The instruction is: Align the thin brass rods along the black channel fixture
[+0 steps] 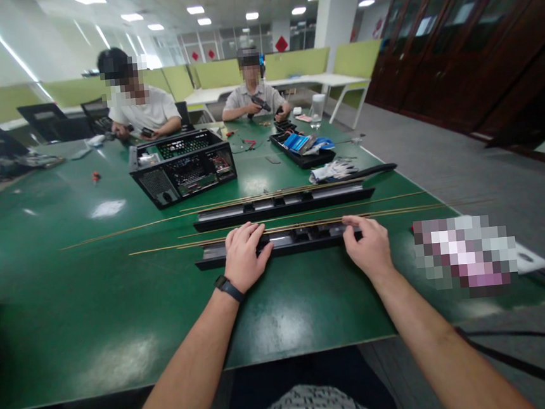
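- Your left hand [247,254] lies across the nearer channel [300,248], fingers side by side over its far edge and thumb set apart toward you; whether it grips or merely rests, you cannot tell from here.
- Your right hand [369,244] is bent at the right end of that channel, thumb and forefinger near each other at the rods; you cannot tell whether they pinch anything.
- The nearer channel sits right in front of you on the table [121,332]: long, straight, trough-shaped, black-walled, with a smooth silvery lining and dark blocks inside.
- Thin golden rods [162,248] run lengthwise along it, slender as wire, reaching beyond its left and right ends.
- Just beyond lies a matching farther channel [301,206], roughly parallel to yours, with more fine rods [122,232] along it.
- The tabletop under your work is glossy green, mirroring the lights in soft white patches.
- Your left wrist carries a dark, smooth-banded watch [229,289].
- Past the channels, you have a boxy black computer case [156,183] with perforated panels, crumpled pale fabric gloves [334,170], and a black tray [314,161] holding shiny blue packets [298,143].
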### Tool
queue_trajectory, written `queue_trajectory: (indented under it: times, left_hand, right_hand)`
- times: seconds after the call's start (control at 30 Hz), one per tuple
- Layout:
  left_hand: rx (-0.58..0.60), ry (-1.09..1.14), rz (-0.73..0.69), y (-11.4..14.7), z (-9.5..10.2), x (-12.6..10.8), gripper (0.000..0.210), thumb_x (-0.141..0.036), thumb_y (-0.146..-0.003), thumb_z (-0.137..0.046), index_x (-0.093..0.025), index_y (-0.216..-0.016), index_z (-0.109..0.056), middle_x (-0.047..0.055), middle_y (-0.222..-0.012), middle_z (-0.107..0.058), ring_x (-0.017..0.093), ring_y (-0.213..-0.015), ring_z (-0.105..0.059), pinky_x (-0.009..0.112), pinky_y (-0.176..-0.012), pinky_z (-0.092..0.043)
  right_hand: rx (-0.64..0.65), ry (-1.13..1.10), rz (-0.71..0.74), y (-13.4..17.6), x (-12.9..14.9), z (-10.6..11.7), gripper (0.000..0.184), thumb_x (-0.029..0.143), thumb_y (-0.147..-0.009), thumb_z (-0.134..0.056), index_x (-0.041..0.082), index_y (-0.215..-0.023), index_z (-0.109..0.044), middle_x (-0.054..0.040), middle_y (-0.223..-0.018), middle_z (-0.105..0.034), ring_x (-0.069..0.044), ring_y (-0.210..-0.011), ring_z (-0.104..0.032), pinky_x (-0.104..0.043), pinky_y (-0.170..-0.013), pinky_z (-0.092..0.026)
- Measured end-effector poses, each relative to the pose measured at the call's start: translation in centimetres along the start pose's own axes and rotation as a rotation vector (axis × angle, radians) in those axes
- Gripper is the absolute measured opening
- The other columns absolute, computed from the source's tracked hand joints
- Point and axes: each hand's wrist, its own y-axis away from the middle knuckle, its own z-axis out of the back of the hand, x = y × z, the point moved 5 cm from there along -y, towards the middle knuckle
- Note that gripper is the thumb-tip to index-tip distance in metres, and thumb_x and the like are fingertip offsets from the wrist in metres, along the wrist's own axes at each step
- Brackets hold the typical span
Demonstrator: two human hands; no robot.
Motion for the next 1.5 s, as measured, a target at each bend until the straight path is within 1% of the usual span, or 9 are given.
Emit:
queue_trajectory:
  times: [0.37, 0.6, 1.0, 1.2, 1.5]
  left_hand:
    - [-0.015, 0.009, -0.009, 0.07, 0.08, -0.18, 0.042, -0.037, -0.103, -0.071, -0.022, -0.142, -0.069, 0.013, -0.141, -0.075, 0.034, -0.143, -0.063, 0.054, -0.123, -0.040]
    - [-0.014, 0.013, -0.021, 0.01, 0.15, -0.26, 0.042, -0.037, -0.103, -0.071, -0.020, -0.142, -0.068, 0.014, -0.141, -0.074, 0.034, -0.143, -0.062, 0.054, -0.123, -0.039]
    - [-0.005, 0.018, -0.004, 0.09, -0.01, -0.03, 0.043, -0.037, -0.102, -0.072, -0.022, -0.143, -0.068, 0.014, -0.141, -0.074, 0.035, -0.143, -0.062, 0.056, -0.124, -0.039]
    - [0.004, 0.008, -0.004, 0.03, 0.15, -0.17, 0.042, -0.037, -0.103, -0.071, -0.021, -0.142, -0.068, 0.014, -0.142, -0.074, 0.034, -0.143, -0.062, 0.054, -0.124, -0.040]
    - [0.010, 0.009, 0.003, 0.14, 0.16, -0.29, 0.043, -0.038, -0.104, -0.069, -0.024, -0.145, -0.067, 0.013, -0.142, -0.074, 0.034, -0.144, -0.062, 0.056, -0.124, -0.040]
  right_hand:
    - [0.017, 0.016, -0.006, -0.03, -0.06, 0.10, 0.025, 0.030, -0.095, -0.057, 0.025, -0.110, -0.077, -0.0064, -0.107, -0.084, -0.027, -0.107, -0.073, -0.046, -0.104, -0.047]
    - [0.003, 0.020, -0.008, -0.05, -0.19, 0.16, 0.027, 0.031, -0.095, -0.057, 0.025, -0.110, -0.078, -0.0067, -0.107, -0.084, -0.028, -0.107, -0.074, -0.047, -0.104, -0.049]
    - [0.014, 0.005, 0.002, -0.11, -0.14, 0.13, 0.026, 0.029, -0.094, -0.059, 0.025, -0.110, -0.078, -0.0073, -0.107, -0.084, -0.028, -0.107, -0.075, -0.050, -0.105, -0.050]
    - [0.012, 0.000, -0.006, -0.07, -0.01, 0.11, 0.025, 0.029, -0.095, -0.058, 0.025, -0.110, -0.078, -0.0071, -0.107, -0.083, -0.028, -0.107, -0.074, -0.049, -0.106, -0.049]
    - [0.031, 0.030, -0.014, 0.08, 0.01, 0.26, 0.025, 0.030, -0.097, -0.056, 0.025, -0.110, -0.076, -0.0071, -0.109, -0.083, -0.027, -0.107, -0.072, -0.047, -0.105, -0.047]
